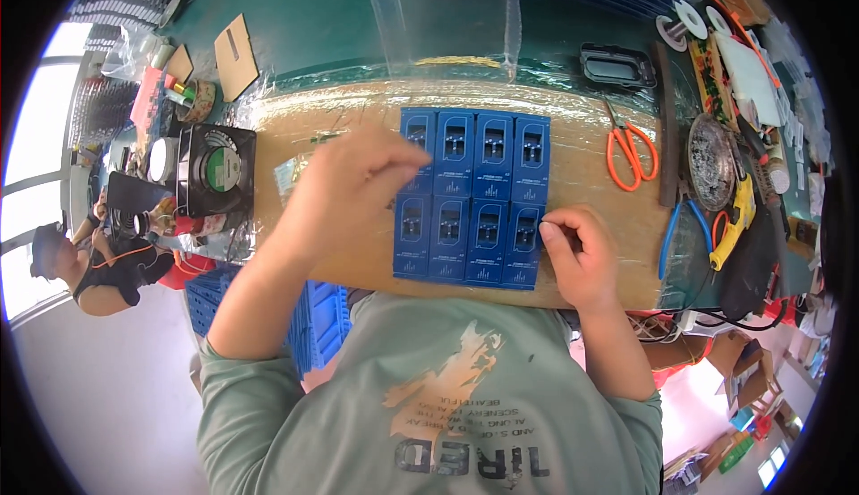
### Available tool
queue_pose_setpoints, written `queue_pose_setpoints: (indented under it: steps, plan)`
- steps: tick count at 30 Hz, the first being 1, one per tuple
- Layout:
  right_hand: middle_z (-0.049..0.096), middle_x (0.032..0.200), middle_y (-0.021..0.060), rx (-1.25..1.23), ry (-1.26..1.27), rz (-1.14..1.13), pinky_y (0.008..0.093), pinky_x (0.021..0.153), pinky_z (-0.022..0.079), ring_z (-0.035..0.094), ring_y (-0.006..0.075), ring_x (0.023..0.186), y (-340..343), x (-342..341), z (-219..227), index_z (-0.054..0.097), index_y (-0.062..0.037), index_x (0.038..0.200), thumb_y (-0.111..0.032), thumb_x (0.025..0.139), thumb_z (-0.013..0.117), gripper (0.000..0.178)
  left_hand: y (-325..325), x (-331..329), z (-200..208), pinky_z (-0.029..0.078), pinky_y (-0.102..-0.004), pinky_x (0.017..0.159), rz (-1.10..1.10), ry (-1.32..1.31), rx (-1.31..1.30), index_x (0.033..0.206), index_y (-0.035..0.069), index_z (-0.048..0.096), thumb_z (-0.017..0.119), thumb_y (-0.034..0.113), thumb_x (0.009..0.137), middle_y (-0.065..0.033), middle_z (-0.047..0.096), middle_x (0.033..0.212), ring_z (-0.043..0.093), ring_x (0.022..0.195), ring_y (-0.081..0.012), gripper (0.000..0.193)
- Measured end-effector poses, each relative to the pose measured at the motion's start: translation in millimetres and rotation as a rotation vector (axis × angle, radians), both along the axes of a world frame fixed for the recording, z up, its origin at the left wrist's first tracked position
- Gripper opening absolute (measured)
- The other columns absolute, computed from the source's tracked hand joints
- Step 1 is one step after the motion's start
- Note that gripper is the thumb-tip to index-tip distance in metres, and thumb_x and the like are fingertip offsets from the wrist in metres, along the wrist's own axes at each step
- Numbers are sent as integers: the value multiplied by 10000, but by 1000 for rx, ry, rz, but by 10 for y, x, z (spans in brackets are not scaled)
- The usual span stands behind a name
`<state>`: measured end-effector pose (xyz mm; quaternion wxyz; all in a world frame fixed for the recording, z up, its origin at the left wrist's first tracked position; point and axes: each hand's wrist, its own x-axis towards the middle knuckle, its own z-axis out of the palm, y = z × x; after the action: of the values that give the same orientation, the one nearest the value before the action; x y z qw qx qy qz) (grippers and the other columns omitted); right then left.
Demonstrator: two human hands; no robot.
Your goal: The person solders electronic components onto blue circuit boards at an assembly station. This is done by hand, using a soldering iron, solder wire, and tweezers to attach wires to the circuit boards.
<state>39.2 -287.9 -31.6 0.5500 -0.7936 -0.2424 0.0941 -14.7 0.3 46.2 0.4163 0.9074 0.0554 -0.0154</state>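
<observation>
Eight blue windowed packs (474,193) are lying in two rows on the workbench (358,267). Left hand (358,173) is hovering at the far-left pack, right hand (583,258) at the near-right; fingers are forming narrow pinches, contents indeterminable. Operator is apparently arranging; next move is likely requiring gentle alignment.

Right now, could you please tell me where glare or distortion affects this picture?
Head view: glare streaks along the far side of the brown work surface; head view: the left windows are washed out to white; head view: the surface's near edge is bowed, though the blue panels look fairly sharp.
</observation>
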Motion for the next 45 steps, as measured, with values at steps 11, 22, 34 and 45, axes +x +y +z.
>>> queue_pose_setpoints:
  steps: [11, 22, 34, 45]
  plan:
    - [626, 822, 59, 15, -13, -3, 235, 575, 443, 568, 111, 652, 22, -8, -17, 658, -4, 941, -48, 905, 701, 71, -135, -606, -265, 532, -325, 785, 276, 249, -172, 1102, 32, 692, 633, 13, 863, -111, 679, 946, 666, 875, -236, 247]
    - [626, 819, 62, 30, -33, -9, 236, 576, 439, 563, 113, 647, 22, -4, -8, 661, -1, 945, -48, 903, 704, 77, -93, -636, -288, 515, -337, 798, 154, 115, 13, 1118, 32, 678, 586, 11, 894, -109, 640, 951, 642, 878, -242, 243]
    - [625, 814, 64, 11, -56, 9, 243, 567, 432, 553, 120, 632, 14, 15, 3, 660, -4, 940, -48, 901, 707, 75, -94, -738, -380, 510, -295, 815, 382, 78, -249, 1060, 14, 683, 653, 48, 906, -84, 693, 963, 649, 887, -162, 160]
    - [626, 829, 68, 26, -38, 4, 236, 580, 437, 563, 117, 659, 17, -3, -11, 657, 2, 953, -44, 906, 703, 80, -161, -782, -563, 523, -286, 795, 428, -99, -258, 991, 34, 688, 692, 11, 879, -71, 707, 962, 661, 877, -153, 115]
